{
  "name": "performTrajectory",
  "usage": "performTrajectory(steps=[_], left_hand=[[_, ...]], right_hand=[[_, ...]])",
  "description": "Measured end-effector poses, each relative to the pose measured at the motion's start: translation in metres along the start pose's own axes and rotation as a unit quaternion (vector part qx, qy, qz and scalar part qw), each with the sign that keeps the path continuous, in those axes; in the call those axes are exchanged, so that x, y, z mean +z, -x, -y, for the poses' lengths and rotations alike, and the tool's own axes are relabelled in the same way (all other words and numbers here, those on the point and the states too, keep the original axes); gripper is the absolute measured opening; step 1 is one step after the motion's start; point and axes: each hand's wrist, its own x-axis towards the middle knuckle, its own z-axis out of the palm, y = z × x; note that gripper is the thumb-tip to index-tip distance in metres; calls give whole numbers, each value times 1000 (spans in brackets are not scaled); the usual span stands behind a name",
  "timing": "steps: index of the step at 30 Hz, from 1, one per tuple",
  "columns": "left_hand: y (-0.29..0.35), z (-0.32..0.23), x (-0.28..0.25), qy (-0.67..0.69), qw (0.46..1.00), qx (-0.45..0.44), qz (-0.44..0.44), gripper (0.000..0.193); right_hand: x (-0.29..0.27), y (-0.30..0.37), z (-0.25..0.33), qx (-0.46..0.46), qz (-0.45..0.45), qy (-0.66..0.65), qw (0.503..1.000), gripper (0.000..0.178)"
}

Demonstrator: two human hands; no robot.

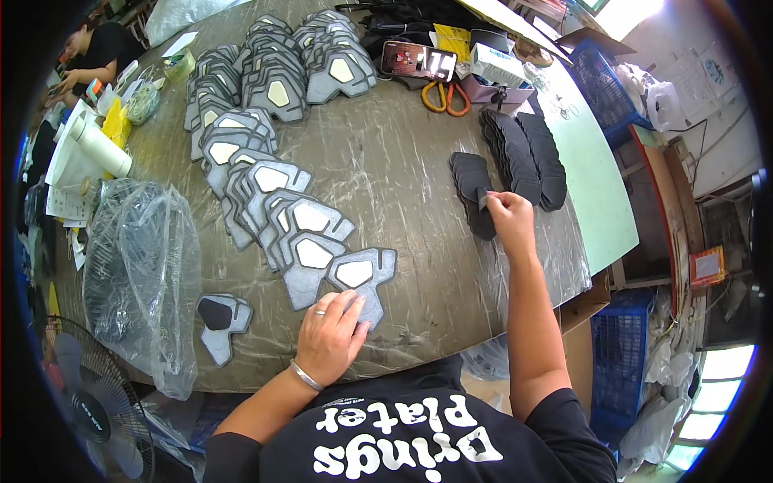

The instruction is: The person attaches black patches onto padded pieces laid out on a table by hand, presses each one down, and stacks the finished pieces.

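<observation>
One thin dark piece was pinched narrowly between the thumb and finger of the right hand, over the nearer half of a short overlapping black row whose long axis ran away from the body. From that pinch, the white-patched grey piece lay to the left and closer to the body, with bare table between. The left hand was much the nearer one, its fingertips touching the grey piece's near left side; whether the thumb gripped the edge could not be told. That piece's longer direction ran roughly away from the body, its white patch toward the far end. Just beyond it, to the left, a fanned row of grey pieces slanted off toward the far left. A dark-patched piece sat alone left of the left hand, and two longer black rows lay beyond the right hand.
</observation>
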Motion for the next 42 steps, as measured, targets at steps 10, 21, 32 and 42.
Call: performTrajectory(steps=[10, 21, 32, 42], left_hand=[[6, -9, 11, -6, 1000, -21, -14, 45], [-8, -31, 9, 393, 909, -120, -72, 40], [-12, -3, -2, 408, 891, -191, -52, 9], [-6, 4, 0, 89, 994, -15, -62, 28]], right_hand=[[-17, 21, -52, 2, -192, -554, 810, 19], [11, 151, 80, -377, -29, 10, 926, 18], [5, 142, 92, -64, 216, -75, 971, 34], [13, 118, 75, 62, 346, -101, 931, 24]])
